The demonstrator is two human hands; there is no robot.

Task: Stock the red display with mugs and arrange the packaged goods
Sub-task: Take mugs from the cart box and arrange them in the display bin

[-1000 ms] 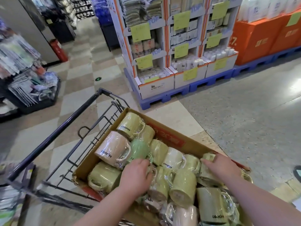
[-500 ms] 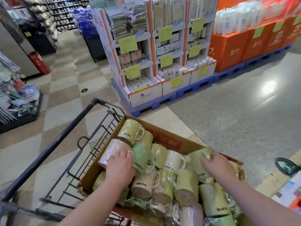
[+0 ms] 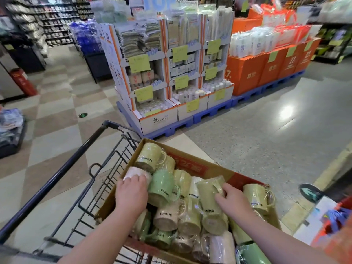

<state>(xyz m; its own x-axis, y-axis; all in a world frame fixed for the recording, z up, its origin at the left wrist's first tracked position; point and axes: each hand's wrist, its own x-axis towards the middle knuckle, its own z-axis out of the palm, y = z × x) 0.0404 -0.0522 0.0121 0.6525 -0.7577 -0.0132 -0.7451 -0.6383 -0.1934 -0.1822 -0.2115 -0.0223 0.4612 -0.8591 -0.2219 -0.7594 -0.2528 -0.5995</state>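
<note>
Retail store, supermarket type. Wire shopping cart (image 3: 76,154) at 6 o'clock, loaded with wrapped mugs (image 3: 165,216). Tiered cardboard display stand (image 3: 160,124) at 12 o'clock, yellow price tags (image 3: 139,63) on each tier, blue pallets (image 3: 211,111) underneath. Orange boxes (image 3: 247,73) topped with bagged stock at 1 to 2 o'clock. Long stocked shelf aisles (image 3: 55,21) at 10 to 11 o'clock. Checkered tile floor (image 3: 57,115).

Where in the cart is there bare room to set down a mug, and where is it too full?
Bare: the wire strip of the cart between its dark rim and the cardboard box. Inside the box, only a thin gap shows along the far red-printed wall. Crowded: the wrapped mugs lie packed together where the left hand and right hand grip.
</note>
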